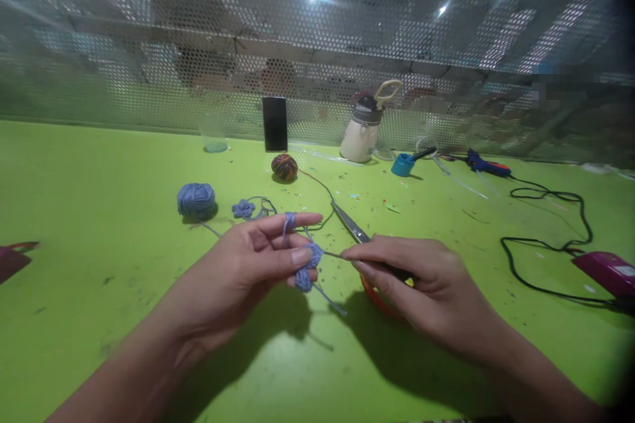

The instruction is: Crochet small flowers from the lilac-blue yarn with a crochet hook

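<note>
While both hands work, bench (109,172): green, scattered with scraps.
Far left: dark red item (17,263), cut off by the frame, identity unclear.
Ball (196,201): blue yarn, near the flower.
Cup (215,145): clear, upright, toward the back.
Flower (243,209): blue, small, lying beside a coil of strand.
Left hand (260,252): thumb and fingers clamped on the piece; index finger extended, blue yarn (290,219) wrapped round it.
Phone (274,124): dark, upright, behind a multicoloured ball (284,167).
Piece (306,269): held above the bench between the hands; blue, small, in two plump lobes, partly hidden by the thumb; a loose tail hangs to the right.
Step in hand: apparently one crochet stitch, worked at the piece's upper edge.
Next move calls for: by judgement, even yarn tension, a firm pinch, and a hook turned to keep its loop.
Hook (334,255): thin, its tip lost at the piece.
Scissors (352,225): on the bench, partly under the right hand; contact cannot be told.
Bottle (360,137): cream, dark-capped, upright.
Pot (403,165): teal.
Right hand (424,274): thumb and fingers together on the hook.
Glue gun (489,164): blue and orange, corded.
Far right: magenta box (605,273).
</note>
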The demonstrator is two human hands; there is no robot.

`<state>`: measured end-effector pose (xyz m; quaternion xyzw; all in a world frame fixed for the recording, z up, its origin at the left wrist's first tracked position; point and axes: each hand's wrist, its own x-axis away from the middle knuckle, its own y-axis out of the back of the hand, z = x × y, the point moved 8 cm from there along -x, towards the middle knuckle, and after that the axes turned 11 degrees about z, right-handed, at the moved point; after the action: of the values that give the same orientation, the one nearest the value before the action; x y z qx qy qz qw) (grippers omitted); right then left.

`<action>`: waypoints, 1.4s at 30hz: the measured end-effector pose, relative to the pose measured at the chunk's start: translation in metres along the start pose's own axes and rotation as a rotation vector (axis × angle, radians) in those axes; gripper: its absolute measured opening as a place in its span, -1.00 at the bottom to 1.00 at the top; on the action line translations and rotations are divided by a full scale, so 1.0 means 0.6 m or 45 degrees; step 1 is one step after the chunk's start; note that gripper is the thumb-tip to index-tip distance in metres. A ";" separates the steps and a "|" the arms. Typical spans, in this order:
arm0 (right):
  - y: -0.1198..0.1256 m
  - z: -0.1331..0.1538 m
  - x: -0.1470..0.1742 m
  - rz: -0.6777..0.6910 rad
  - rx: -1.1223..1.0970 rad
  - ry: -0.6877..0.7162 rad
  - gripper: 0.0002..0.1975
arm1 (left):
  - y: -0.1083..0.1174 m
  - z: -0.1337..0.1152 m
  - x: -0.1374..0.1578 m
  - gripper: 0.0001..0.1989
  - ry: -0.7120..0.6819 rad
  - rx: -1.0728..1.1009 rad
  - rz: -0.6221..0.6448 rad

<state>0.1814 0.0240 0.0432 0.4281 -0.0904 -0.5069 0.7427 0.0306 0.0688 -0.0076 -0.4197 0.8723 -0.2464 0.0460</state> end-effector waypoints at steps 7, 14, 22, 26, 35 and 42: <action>0.000 0.003 0.002 0.003 0.040 0.046 -0.80 | -0.009 0.003 0.006 -0.59 0.029 0.134 0.092; 0.002 0.008 0.003 -0.023 0.097 0.116 -0.79 | -0.014 0.006 0.009 -0.58 0.069 0.130 0.120; 0.005 0.010 -0.001 0.047 -0.044 0.215 -0.77 | -0.026 0.007 0.007 -0.60 0.082 0.143 0.232; 0.005 0.005 -0.005 0.050 -0.123 0.228 -0.80 | -0.025 0.010 0.005 -0.58 0.097 0.127 0.257; -0.012 -0.030 -0.004 0.103 -0.574 0.105 -0.84 | -0.025 0.013 0.005 -0.69 0.080 -0.039 0.225; -0.035 -0.058 -0.002 0.149 -0.886 -0.120 -0.88 | -0.023 0.010 0.004 -0.76 0.067 -0.064 0.160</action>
<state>0.1863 0.0413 0.0068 0.1198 0.0292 -0.4830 0.8669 0.0406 0.0570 -0.0059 -0.3585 0.9039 -0.2318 0.0280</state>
